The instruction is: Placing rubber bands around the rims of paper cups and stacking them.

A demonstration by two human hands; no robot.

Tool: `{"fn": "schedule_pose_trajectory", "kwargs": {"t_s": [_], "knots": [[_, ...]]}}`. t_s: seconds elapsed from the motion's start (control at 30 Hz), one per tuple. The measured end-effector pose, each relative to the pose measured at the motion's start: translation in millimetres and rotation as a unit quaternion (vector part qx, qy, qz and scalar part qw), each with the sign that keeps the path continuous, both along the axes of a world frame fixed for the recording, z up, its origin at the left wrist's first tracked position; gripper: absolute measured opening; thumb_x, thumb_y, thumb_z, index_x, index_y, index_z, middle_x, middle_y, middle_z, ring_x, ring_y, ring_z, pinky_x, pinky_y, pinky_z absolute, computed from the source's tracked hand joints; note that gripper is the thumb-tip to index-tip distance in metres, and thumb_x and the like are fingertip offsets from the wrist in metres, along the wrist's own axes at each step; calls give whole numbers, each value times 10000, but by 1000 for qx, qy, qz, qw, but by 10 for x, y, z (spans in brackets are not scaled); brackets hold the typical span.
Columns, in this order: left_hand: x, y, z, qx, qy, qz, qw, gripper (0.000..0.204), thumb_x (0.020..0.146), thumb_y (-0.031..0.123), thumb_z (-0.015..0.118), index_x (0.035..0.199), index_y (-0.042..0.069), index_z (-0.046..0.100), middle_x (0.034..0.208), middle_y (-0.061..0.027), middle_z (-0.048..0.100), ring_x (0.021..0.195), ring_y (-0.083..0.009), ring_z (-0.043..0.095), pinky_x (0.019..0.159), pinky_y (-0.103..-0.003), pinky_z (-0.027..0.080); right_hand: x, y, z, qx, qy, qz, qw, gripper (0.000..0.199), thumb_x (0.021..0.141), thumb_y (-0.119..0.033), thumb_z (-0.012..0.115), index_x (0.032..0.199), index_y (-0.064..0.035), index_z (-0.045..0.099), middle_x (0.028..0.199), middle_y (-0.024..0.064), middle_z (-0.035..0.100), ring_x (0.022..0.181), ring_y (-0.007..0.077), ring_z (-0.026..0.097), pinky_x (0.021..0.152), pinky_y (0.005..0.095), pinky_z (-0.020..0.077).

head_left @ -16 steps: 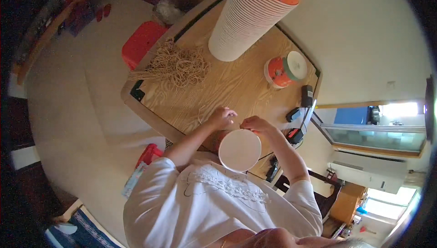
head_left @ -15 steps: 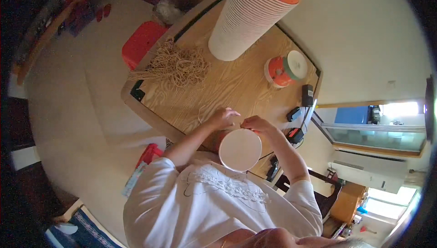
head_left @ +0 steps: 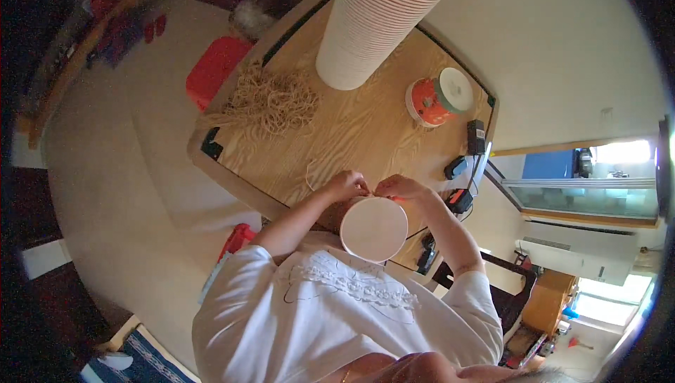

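Little has moved: both hands stay pinched above the white lid.

A tall stack of white cups stands at top centre — a heap of rubber bands left of it, an orange-and-white tub to its right on the wooden table.

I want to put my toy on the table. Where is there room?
Bare wood lies mid-table, between the rubber band pile, the tall bowl stack and the hands. It is crowded near the orange bowl with lid and the black gadgets along that edge.
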State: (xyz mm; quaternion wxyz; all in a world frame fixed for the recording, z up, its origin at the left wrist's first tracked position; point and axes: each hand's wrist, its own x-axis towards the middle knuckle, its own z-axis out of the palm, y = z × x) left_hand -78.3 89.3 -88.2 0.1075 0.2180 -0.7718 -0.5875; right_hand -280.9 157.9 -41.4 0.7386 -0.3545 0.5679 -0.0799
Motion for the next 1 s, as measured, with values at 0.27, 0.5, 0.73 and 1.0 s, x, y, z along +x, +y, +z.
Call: {"fn": "schedule_pose_trajectory", "kwargs": {"t_s": [0.27, 0.5, 0.73, 1.0], "knots": [[-5, 7, -92, -13, -35, -29, 999, 177, 691, 252, 641, 784, 103, 668, 802, -91, 630, 762, -250, 600, 706, -357, 463, 214, 61, 552, -267, 88, 7, 960, 116, 758, -136, 629, 841, -57, 612, 761, 8, 561, 706, 103, 533, 621, 248, 443], [188, -112, -193, 69, -24, 18, 997, 227, 694, 223, 648, 858, 66, 662, 793, -84, 650, 695, -170, 615, 678, -294, 474, 284, 219, 784, -352, 277, -7, 894, 118, 761, -87, 553, 874, -71, 585, 792, 97, 574, 746, 226, 580, 643, 328, 465], [885, -430, 772, 388, 126, 69, 910, 214, 813, 70, 563, 1018, 20, 598, 810, -38, 623, 703, -101, 583, 653, -215, 477, 146, 509, 806, -377, 366, -144, 839, 270, 759, -6, 473, 1009, -105, 467, 770, 141, 525, 693, 291, 552, 617, 372, 446], [840, -234, 847, 263, 102, 118, 952, 241, 826, 96, 561, 1055, 21, 563, 892, -57, 611, 730, -124, 591, 675, -220, 480, 529, 808, 633, -323, 274, -253, 870, 269, 770, -4, 479, 1014, -116, 464, 723, 61, 514, 641, 156, 513, 559, 277, 432]]}}
